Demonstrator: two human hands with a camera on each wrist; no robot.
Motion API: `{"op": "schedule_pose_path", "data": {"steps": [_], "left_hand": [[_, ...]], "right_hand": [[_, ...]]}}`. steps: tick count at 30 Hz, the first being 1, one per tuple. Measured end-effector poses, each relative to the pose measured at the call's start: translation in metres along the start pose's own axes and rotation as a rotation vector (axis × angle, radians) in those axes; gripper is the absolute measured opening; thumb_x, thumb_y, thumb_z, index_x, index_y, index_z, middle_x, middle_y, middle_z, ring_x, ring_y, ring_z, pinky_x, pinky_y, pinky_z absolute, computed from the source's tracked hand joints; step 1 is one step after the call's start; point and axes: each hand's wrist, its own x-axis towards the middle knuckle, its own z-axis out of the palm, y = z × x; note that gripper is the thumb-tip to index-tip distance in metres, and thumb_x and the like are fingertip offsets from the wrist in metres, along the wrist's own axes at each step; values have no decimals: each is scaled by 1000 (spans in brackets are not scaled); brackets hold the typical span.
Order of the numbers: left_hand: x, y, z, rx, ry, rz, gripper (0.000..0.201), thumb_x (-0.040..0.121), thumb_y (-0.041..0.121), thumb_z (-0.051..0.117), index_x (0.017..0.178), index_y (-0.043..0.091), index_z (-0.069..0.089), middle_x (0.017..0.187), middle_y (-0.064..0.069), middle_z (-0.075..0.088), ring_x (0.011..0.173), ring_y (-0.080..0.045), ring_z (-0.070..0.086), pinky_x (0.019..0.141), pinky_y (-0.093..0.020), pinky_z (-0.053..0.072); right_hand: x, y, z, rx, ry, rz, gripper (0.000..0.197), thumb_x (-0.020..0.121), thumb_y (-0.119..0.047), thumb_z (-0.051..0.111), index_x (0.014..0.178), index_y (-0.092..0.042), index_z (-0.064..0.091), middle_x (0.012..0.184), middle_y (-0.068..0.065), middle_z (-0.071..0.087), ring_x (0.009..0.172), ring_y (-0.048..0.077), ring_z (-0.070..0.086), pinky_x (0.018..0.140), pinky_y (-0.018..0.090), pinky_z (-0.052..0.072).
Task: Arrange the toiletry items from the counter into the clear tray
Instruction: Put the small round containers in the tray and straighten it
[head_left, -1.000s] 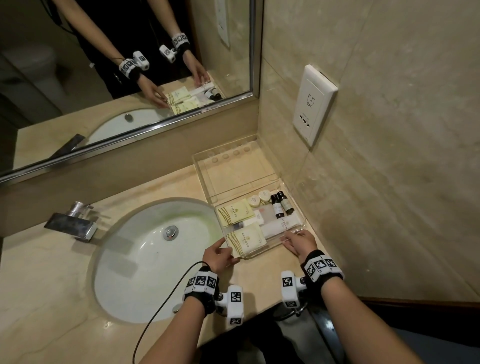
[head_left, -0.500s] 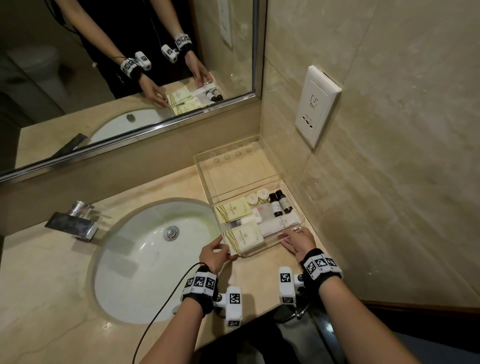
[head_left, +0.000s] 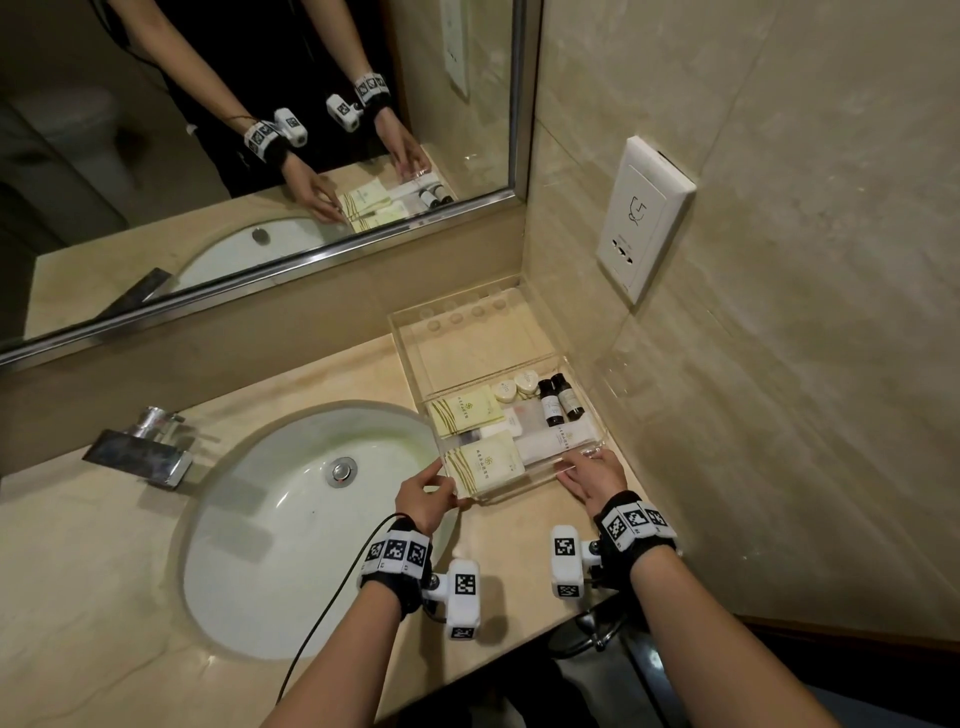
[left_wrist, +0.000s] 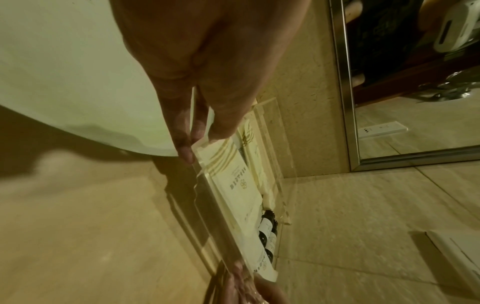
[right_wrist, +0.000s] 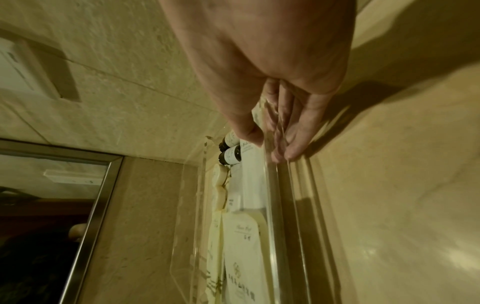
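Note:
A clear tray (head_left: 483, 358) lies on the counter in the corner by the right wall, its far half bare. Its near half holds two cream packets (head_left: 483, 465), two round soaps (head_left: 527, 382), two dark bottles (head_left: 550, 402) and a white tube (head_left: 558, 439). My left hand (head_left: 423, 491) pinches the tray's near left corner; in the left wrist view the left hand (left_wrist: 202, 142) has its thumb inside the wall. My right hand (head_left: 592, 473) pinches the near right edge, and the right wrist view shows the right hand (right_wrist: 272, 144) with its thumb inside and fingers outside.
A white oval sink (head_left: 291, 519) lies just left of the tray, with a chrome faucet (head_left: 140, 452) at far left. A mirror (head_left: 260, 130) runs along the back wall. A white socket plate (head_left: 644, 218) sticks out of the right wall. The counter edge is close behind my wrists.
Both hands keep their hold on the tray's near edge and have shifted slightly away from me, toward the mirror. The items inside lie as before.

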Motion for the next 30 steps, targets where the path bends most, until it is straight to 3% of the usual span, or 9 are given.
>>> {"op": "schedule_pose_path", "data": {"steps": [3,6,14,16,18,20,22,24,30], "left_hand": [[2,5,-1,3,3,-4,46,89,-3,52,133,11,54,79,-8,62,78,-38,70,88,-48,56],[12,5,-3,28,9,-4,49,87,3,56,134,13,54,91,-12,69,79,-33,73,89,-46,56],[27,28,-1,14,35,-1,47,89,1,54,135,13,53,107,-17,70,81,-27,74,84,-37,59],[34,33,-1,-4,40,-2,47,90,-1,53,136,11,51,108,-19,69,74,-21,74,78,-32,60],[40,38,-1,-23,60,-8,46,91,0,54,136,9,50,104,-18,69,79,-23,72,85,-36,58],[45,42,-1,-51,80,-16,45,92,0,53,137,8,49,97,-15,70,91,-29,69,93,-40,54],[48,47,0,-72,96,-19,44,93,3,54,136,8,49,90,-12,70,93,-30,68,95,-42,53],[49,49,2,-72,118,-24,47,91,9,60,137,6,49,89,-14,69,94,-31,68,95,-44,53],[49,52,19,55,186,-94,75,69,40,82,126,9,44,118,-14,61,104,-28,61,97,-38,48]], "right_hand": [[1,-5,6,4,-9,-12,28,85,9,63,101,-10,50,122,22,61,103,27,64,90,34,55],[4,-11,13,-14,-8,-29,28,85,8,64,102,-11,51,122,20,62,108,29,64,85,33,56],[14,-32,36,-66,12,-39,29,85,5,66,108,-5,52,115,20,63,98,26,69,73,25,60],[16,-39,42,-53,-9,-32,21,87,5,65,96,-8,51,99,15,63,83,20,66,79,27,59],[15,-45,47,-29,-38,-14,22,90,5,61,90,-14,50,82,7,58,72,14,59,90,31,55],[17,-49,51,-30,-63,5,20,91,3,61,87,-14,51,81,6,57,73,13,57,96,33,52],[20,-49,55,-25,-89,12,12,91,-2,63,99,-5,56,96,12,62,84,17,62,98,33,52],[24,-46,58,-15,-98,15,31,90,-5,65,118,1,53,111,16,61,97,21,62,97,32,53],[25,-42,60,-4,-115,17,45,89,-5,66,130,3,49,100,11,64,84,14,64,76,22,54]]}}
